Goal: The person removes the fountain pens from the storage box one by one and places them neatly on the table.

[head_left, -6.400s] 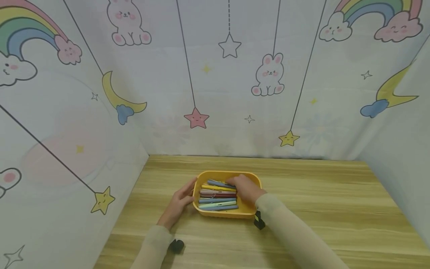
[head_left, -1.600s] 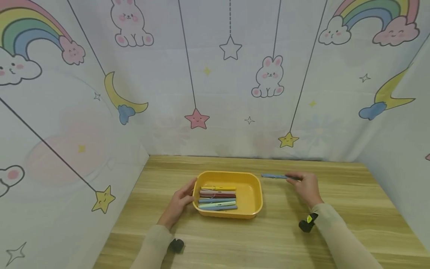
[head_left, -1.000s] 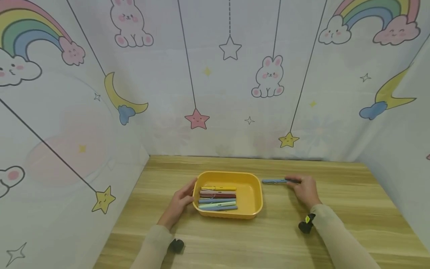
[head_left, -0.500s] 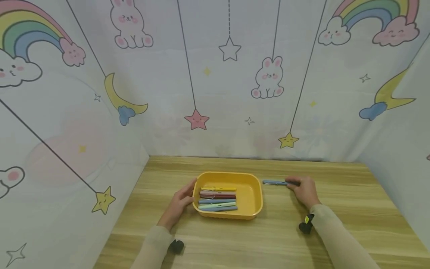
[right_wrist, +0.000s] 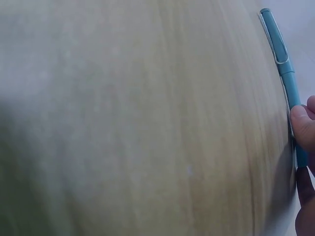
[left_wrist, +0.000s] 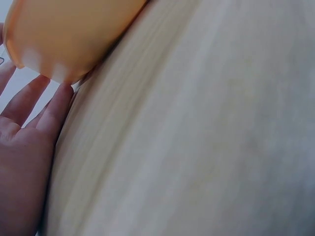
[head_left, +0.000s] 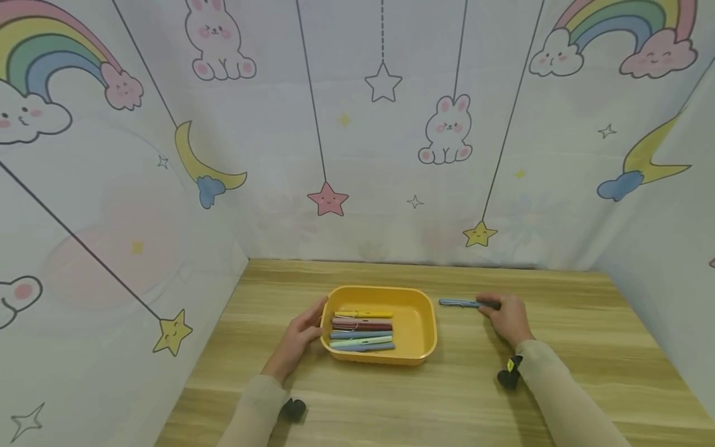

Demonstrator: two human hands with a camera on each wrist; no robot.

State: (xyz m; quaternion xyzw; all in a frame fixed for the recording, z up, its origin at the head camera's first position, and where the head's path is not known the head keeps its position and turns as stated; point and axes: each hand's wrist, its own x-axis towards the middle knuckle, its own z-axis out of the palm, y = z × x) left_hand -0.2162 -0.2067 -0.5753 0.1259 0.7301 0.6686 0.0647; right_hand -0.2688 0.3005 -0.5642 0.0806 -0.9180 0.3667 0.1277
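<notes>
A yellow plastic box (head_left: 413, 320) stands mid-table with several pens in its left part: a yellow pen (head_left: 365, 314), a maroon one, a pinkish one, a mint one (head_left: 363, 340) and blue ones. Against the box's left wall rests my left hand (head_left: 296, 341), its fairly straight fingertips touching the outside, as the left wrist view confirms. To the right of the box, my right hand (head_left: 508, 315) pinches the right end of a blue pen (head_left: 458, 303) between thumb and fingers. That pen (right_wrist: 279, 46), with a metal clip, lies level along the tabletop.
The wood-grain table (head_left: 402, 403) ends at a printed cloth backdrop (head_left: 385, 149) at the back and on both sides. Black wrist-worn devices (head_left: 293, 409) sit by both sleeves.
Several seconds ago my right hand was inside the box at the blue pen. It has carried that pen out to the right and lowered it to the table. My left hand has stayed put.
</notes>
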